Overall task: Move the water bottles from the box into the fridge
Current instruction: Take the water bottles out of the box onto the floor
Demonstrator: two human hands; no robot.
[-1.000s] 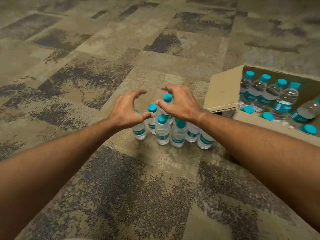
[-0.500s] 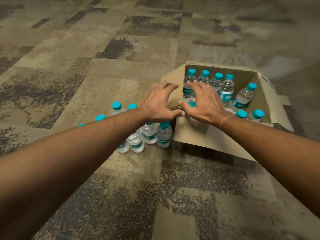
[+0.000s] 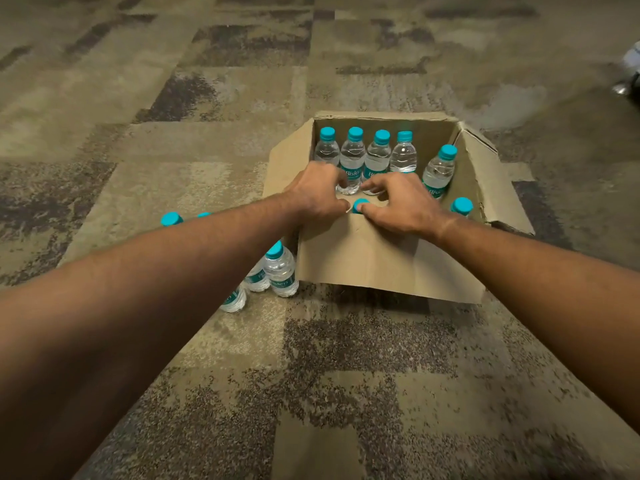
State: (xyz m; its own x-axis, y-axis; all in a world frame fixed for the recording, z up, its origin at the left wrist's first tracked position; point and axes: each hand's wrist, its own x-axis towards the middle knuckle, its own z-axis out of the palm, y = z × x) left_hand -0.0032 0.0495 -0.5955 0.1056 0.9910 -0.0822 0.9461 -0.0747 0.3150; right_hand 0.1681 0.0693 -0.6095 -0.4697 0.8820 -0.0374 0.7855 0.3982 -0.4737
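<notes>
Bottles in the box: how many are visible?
7 bottles: four at the back, one at the right, one cap near-right, one cap between left hand and right hand; more may be hidden.

Carpet floor (image 3: 207, 140) fills whole view: square tiles, mottled tan and dark brown patches, laid in alternating directions. Dim warm light. Blurred white-and-dark object (image 3: 631, 72) at far right edge, unidentifiable.

"Bisleri", partly hidden, stands on bottle labels in the box (image 3: 388, 261) and on a floor bottle (image 3: 281, 271).
</notes>
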